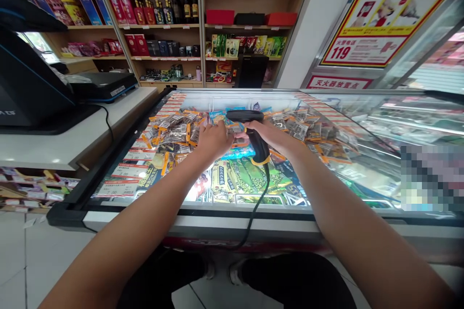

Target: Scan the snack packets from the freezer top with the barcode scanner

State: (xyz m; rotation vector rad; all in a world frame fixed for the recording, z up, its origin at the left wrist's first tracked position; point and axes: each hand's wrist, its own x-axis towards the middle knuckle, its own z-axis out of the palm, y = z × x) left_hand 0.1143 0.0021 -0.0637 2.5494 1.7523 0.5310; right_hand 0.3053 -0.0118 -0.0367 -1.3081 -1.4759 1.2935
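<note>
Scanner (255,140), pistol-shaped black-and-yellow plastic, is clasped at frame centre by the bare right hand (266,134) around its upper handle, judged the best hold for a probably light, stiff body; the bare left hand's (215,139) grip, left of centre, cannot be told.

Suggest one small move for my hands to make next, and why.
I'd probably bring one of the orange-edged packets to the scanner with the left hand: that hand is among the packets, and the right hand is at the scanner. I can't tell whether the left fingers already grip one.
</note>
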